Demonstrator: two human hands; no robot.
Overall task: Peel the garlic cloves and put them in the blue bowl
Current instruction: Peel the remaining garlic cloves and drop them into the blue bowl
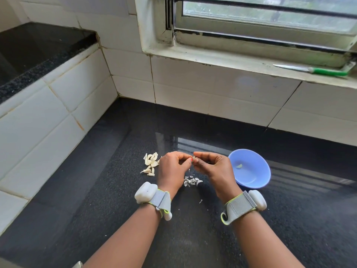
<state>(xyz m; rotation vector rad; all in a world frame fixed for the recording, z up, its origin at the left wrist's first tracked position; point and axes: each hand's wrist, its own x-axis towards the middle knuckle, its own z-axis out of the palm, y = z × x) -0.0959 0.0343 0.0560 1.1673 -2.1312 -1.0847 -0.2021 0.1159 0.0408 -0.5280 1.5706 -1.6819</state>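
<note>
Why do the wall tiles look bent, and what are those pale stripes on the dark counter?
Head view: the wide-angle lens bows the straight tile lines, most toward the edges. The stripes on the black counter are glare, a reflection of the window above. Light is soft daylight; the hands cast only faint shadows.

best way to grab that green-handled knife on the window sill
Grip the green handle, not the blade. The knife lies flat along the window sill, blade pointing left, handle to the right. Probably come from above and the right, with the right hand, once it has let go of the garlic clove.
</note>
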